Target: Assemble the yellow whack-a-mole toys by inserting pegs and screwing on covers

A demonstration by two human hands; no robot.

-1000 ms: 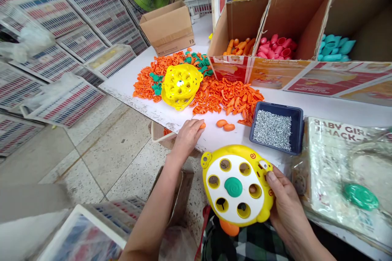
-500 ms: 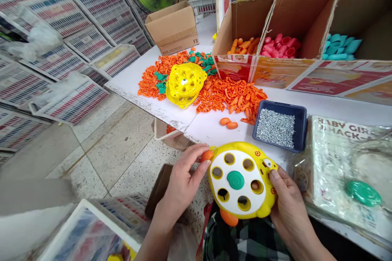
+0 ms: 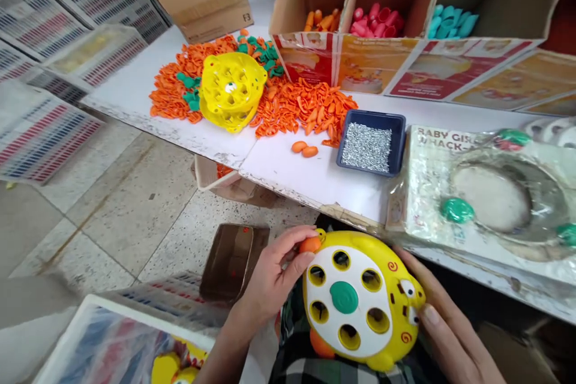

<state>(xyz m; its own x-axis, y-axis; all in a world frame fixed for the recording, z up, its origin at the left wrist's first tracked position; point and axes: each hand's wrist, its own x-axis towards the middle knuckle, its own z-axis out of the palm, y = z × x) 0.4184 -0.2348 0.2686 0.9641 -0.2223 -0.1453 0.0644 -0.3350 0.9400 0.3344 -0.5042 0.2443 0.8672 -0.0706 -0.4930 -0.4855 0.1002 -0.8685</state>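
A yellow toy (image 3: 360, 297) with a white face, several round holes and a green centre knob rests on my lap, below the table edge. My left hand (image 3: 274, 273) pinches a small orange piece (image 3: 310, 244) against the toy's upper left rim. My right hand (image 3: 443, 327) wraps round the toy's right side, thumb on its edge. Two loose orange pieces (image 3: 305, 149) lie on the white table (image 3: 292, 177) just beyond.
On the table lie a heap of orange parts (image 3: 310, 109), a yellow perforated shell (image 3: 230, 89), a blue tray of screws (image 3: 369, 144) and bagged packaging (image 3: 486, 198). Cardboard bins (image 3: 360, 66) behind hold orange, pink and teal pieces. A small box (image 3: 231, 258) sits on the floor.
My left hand picked an orange piece off the table and carried it to the toy's rim. The toy dropped from table level to my lap, and the view tilted down.
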